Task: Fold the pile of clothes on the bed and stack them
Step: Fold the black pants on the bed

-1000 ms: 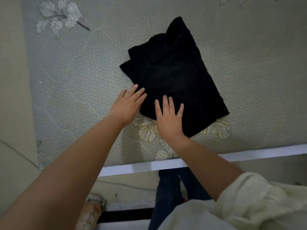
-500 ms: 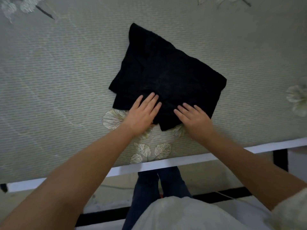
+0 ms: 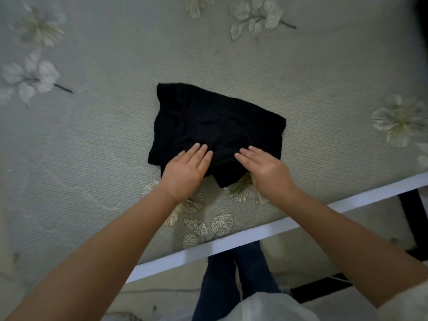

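A folded black garment (image 3: 220, 121) lies flat on the grey-green floral bed cover (image 3: 92, 135), near the bed's front edge. My left hand (image 3: 185, 170) rests on the garment's near left part with straight fingers pointing away from me. My right hand (image 3: 264, 167) lies flat on its near right part, fingers straight and angled to the left. Both palms cover the garment's near edge. No other clothes are in view.
The bed's white front rail (image 3: 254, 237) runs diagonally below my wrists. A black frame leg (image 3: 414, 216) stands at the right. My legs in dark trousers (image 3: 231, 281) are right against the bed.
Over the last second the garment has turned clockwise under both hands, from diagonal to nearly level with the bed edge. My hands stay flat on its near edge. The camera has shifted.
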The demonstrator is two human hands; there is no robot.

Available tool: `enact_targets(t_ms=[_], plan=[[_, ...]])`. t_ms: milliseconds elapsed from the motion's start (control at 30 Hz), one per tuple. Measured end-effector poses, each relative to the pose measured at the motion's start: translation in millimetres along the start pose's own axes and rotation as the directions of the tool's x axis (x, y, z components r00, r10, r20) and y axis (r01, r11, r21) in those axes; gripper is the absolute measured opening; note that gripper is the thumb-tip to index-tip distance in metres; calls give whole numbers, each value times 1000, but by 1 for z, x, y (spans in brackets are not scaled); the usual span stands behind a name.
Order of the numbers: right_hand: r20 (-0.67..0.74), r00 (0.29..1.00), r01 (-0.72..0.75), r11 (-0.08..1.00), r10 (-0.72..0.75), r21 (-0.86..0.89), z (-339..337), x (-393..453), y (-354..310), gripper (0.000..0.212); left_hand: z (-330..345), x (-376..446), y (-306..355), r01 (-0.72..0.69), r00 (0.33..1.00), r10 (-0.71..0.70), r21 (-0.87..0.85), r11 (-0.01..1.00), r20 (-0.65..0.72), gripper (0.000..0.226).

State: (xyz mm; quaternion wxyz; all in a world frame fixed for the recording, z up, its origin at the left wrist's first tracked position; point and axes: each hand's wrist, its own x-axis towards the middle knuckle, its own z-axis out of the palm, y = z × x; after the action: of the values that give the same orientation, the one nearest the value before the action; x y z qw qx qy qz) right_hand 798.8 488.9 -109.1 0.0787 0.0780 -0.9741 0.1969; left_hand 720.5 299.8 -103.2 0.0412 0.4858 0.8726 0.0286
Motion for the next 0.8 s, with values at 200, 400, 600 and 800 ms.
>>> enact_targets(t_ms=[200,400,600,800], plan=[[-221,975,-9,999,0,-43,-66,-3,24,43,-69,47,25,-53,990,61,66,996,-130,42],[-309,951,-6,995,-25,-100,-155,-28,79,41,-116,122,87,-186,955,209,123,975,-211,40],[-371,923,-3,965,-99,-262,-263,-52,174,27,-160,219,177,-188,900,244,183,965,-360,38],[-438,862,52,904,-255,-424,-366,-40,272,27,-222,323,251,-13,882,135,263,965,-452,24]])
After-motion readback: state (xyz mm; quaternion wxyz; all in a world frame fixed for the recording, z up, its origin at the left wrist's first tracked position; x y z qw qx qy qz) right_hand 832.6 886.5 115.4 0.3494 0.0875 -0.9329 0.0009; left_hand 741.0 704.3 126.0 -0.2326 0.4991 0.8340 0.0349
